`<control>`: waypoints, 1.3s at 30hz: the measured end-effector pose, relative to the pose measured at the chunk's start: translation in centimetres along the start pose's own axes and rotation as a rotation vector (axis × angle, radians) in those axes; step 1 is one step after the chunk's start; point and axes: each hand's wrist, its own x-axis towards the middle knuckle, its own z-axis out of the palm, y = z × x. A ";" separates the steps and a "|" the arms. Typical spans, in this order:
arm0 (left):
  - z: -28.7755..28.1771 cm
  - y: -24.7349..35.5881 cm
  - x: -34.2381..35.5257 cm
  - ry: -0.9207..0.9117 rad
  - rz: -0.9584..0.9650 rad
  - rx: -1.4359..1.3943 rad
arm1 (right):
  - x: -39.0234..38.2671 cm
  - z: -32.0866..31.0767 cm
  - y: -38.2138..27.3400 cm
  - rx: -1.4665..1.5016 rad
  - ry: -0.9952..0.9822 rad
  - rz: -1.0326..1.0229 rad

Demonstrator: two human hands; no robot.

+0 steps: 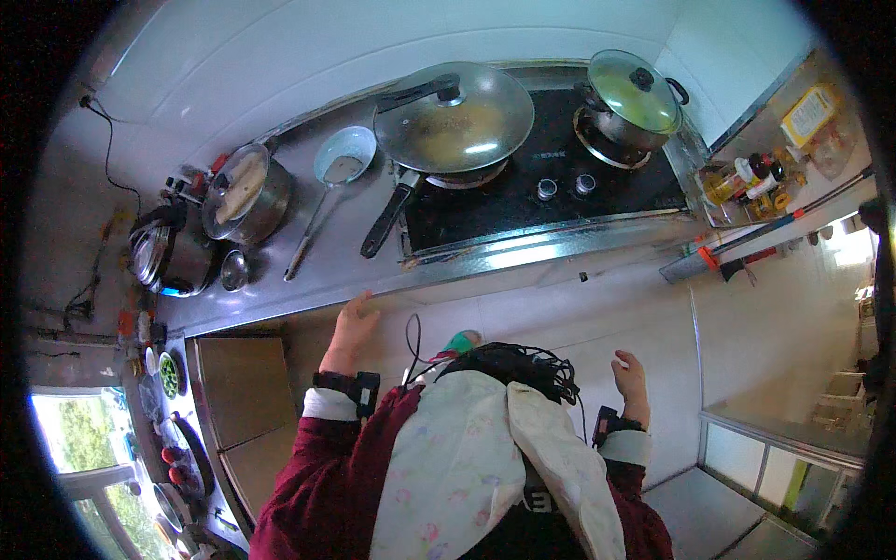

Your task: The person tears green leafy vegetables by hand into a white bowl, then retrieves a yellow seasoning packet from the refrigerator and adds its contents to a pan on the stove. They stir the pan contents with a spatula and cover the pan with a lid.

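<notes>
My left hand point(353, 325) is at the front edge of the metal counter point(322, 297), holding nothing, its fingers loosely apart. Off to the right, my right hand point(632, 375) hangs over the floor, empty, with its fingers loosely bent and apart. A wok point(411, 177) with a domed glass lid point(467, 126) sits on the left burner, its black handle point(390, 217) pointing toward me. Left of it, a metal turner point(308, 235) rests with its blade in a pale bowl point(361, 141). A lidded pot point(623, 129) stands on the right burner.
On the left stand a metal pot point(273, 198) with pale contents, a small metal cup point(234, 270) and a dark-topped cooker point(177, 257). Bottles point(747, 173) fill a shelf at right. A side counter holds a plate of green vegetables point(169, 375) and red items point(174, 464).
</notes>
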 end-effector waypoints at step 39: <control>-1.7 17.6 9.1 0.515 0.789 0.281 | -7.5 4.1 6.9 0.138 0.565 0.270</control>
